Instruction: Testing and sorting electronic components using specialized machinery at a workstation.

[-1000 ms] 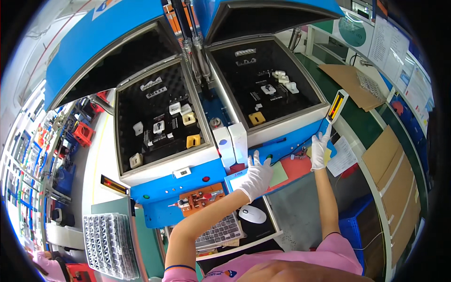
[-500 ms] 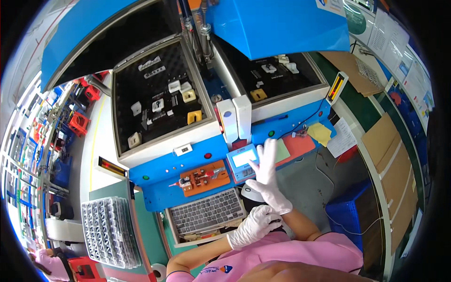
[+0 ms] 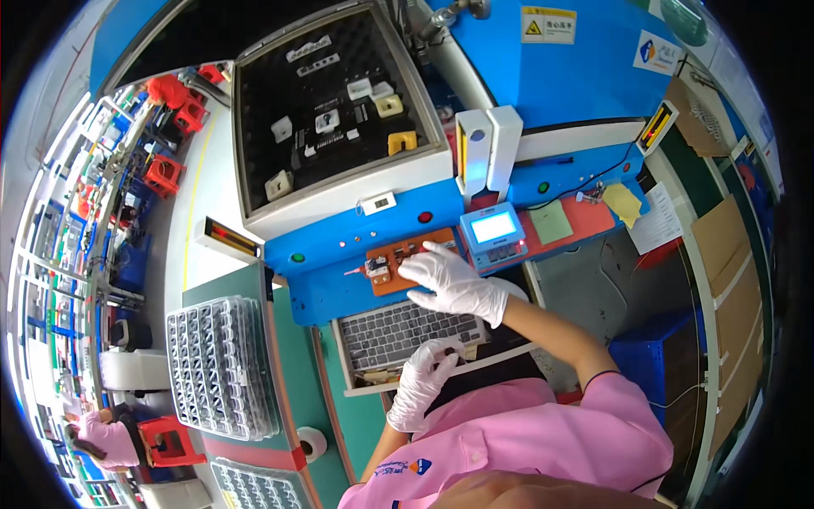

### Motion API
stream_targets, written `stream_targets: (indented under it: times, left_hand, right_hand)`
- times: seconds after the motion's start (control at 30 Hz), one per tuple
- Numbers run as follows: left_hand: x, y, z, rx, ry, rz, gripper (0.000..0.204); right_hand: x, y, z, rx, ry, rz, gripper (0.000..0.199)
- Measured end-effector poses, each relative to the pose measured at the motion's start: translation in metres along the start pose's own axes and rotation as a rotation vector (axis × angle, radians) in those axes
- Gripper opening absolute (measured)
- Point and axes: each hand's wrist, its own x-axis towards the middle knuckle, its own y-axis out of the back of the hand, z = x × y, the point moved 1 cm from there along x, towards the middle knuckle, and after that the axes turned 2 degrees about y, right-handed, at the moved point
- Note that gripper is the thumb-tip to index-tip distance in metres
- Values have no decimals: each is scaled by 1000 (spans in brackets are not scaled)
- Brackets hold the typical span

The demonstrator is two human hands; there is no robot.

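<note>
the orange fixture (image 3: 390,254) lies at twelve o'clock from the curled left hand (image 3: 421,386); i cannot tell its hold. the right hand (image 3: 462,287) has moved over the fixture, half open, seemingly empty. at one o'clock, the blue lid (image 3: 564,81) has come down, probably closing access there.

Red stools (image 3: 164,172) at left, brown cardboard (image 3: 717,250) at right

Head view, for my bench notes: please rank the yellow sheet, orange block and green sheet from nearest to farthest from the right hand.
1. Orange block, partly behind the right hand.
2. Green sheet, to the hand's right.
3. Yellow sheet, farther right.
</note>
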Motion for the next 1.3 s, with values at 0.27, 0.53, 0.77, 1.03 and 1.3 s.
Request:
stream_targets:
  times: [0.27,0.53,0.77,1.03,1.3]
  left_hand:
    - [-1,9,-8,-366,95,190,20]
    - [7,25,-9,-129,101,308,26]
    - [10,48,-16,-210,5,467,33]
    - [37,68,-5,-46,-122,797,26]
    - [119,72,-4,660,-521,1001,28]
  right_hand:
    - [-3,16,-1,-400,8,-66,32]
    - [-7,25,-4,-433,-110,197,30]
    - [52,-31,-7,-481,153,-81,35]
    - [65,-47,12,-467,276,-162,30]
    - [52,10,21,16,86,205,29]
